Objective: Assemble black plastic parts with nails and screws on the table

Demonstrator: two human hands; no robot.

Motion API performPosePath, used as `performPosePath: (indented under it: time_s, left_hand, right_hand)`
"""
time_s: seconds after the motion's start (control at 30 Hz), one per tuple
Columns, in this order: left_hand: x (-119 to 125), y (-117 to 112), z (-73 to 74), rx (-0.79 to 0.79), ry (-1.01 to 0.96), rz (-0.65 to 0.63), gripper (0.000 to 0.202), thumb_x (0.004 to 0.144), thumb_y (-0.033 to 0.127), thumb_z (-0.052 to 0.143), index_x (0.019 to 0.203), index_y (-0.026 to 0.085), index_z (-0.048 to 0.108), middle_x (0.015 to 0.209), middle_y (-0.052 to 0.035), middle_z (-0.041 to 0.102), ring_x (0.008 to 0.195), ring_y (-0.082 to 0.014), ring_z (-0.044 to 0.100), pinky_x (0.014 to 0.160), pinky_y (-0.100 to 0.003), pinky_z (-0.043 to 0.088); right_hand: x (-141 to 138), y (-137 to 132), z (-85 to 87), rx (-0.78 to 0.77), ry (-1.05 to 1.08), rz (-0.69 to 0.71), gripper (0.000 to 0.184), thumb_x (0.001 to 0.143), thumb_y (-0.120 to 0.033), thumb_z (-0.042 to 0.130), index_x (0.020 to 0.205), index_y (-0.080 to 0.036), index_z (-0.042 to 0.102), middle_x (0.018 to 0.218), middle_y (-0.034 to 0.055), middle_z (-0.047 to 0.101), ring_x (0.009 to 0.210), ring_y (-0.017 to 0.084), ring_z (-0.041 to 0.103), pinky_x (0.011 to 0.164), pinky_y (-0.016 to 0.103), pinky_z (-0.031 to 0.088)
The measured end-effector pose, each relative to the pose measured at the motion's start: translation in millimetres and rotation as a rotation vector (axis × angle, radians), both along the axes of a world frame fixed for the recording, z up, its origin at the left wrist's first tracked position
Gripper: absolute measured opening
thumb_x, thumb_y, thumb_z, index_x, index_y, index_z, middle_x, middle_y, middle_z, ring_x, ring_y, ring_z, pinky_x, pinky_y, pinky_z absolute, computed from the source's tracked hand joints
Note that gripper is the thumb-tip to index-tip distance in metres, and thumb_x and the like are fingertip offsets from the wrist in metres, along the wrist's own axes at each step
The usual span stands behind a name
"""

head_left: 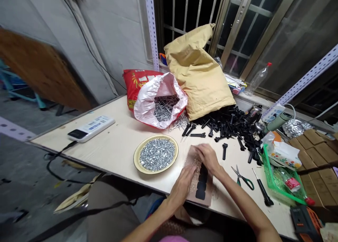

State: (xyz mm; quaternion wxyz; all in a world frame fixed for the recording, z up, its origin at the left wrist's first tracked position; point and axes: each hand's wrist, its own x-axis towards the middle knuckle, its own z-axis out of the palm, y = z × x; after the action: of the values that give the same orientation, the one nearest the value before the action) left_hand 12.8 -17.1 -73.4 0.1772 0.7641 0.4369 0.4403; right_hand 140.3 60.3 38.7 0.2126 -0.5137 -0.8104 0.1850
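A flat brown board (207,198) lies at the table's front edge, with a row of black rounded pieces (200,194) along it. Brown crumbs are scattered around the board. My left hand (182,182) rests at its left side, fingers bent and close together. Over the board's far end is my right hand (209,158), fingers curled with the tips pinched. Whatever the fingertips hold is too small or hidden to make out. To the left stands a cream bowl (136,163) full of small silver metal pieces (157,154).
Behind are an open red sack (130,82) of nails (163,110), a tan paper bag (200,83) and a pile of black plastic pieces (235,124). Scissors (243,178), a screwdriver (261,187) and a green basket (269,178) lie right. A white power bank (92,127) lies left.
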Motion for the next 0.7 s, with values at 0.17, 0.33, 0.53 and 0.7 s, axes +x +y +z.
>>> performPosePath:
  time_s: [0.17, 0.33, 0.53, 0.7]
  left_hand:
    - [-14.4, -1.4, 33.3, 0.018, -0.058, 0.026, 0.036, 0.091, 0.014, 0.039, 0.121, 0.020, 0.057, 0.105, -0.0102, 0.069, 0.097, -0.0202, 0.064, 0.083, -0.037, 0.056]
    - [-73.5, 26.0, 60.0, 0.081, 0.003, 0.407, 0.029, 0.092, 0.022, 0.041, 0.111, 0.020, 0.063, 0.091, -0.0076, 0.069, 0.086, -0.0214, 0.062, 0.080, -0.040, 0.053]
    - [-112.9, 54.5, 49.4, -0.030, 0.257, 0.505, 0.027, 0.091, 0.026, 0.043, 0.091, 0.019, 0.068, 0.079, -0.0074, 0.065, 0.077, -0.0226, 0.055, 0.070, -0.037, 0.049]
    - [-99.3, 68.1, 41.9, -0.120, 0.405, 0.482, 0.027, 0.089, 0.019, 0.043, 0.078, 0.019, 0.068, 0.073, -0.0084, 0.059, 0.077, -0.0246, 0.052, 0.062, -0.034, 0.044]
  right_hand:
    - [-18.1, 97.7, -18.2, 0.144, -0.521, 0.053, 0.014, 0.088, -0.016, 0.054, 0.098, -0.015, 0.065, 0.102, 0.0122, 0.067, 0.100, 0.023, 0.057, 0.087, 0.036, 0.044]
    - [-21.0, 113.8, -28.9, 0.117, -0.638, 0.112, 0.019, 0.091, -0.018, 0.048, 0.103, -0.016, 0.062, 0.100, 0.0124, 0.064, 0.098, 0.024, 0.056, 0.087, 0.037, 0.040]
    - [-16.3, 111.3, -23.1, 0.084, -0.765, 0.119, 0.028, 0.093, -0.012, 0.037, 0.107, -0.019, 0.061, 0.104, 0.0133, 0.059, 0.087, 0.022, 0.057, 0.071, 0.031, 0.041]
    - [-12.5, 103.7, -8.1, 0.092, -0.837, 0.061, 0.027, 0.091, -0.014, 0.037, 0.097, -0.016, 0.064, 0.103, 0.0166, 0.058, 0.086, 0.025, 0.057, 0.063, 0.030, 0.040]
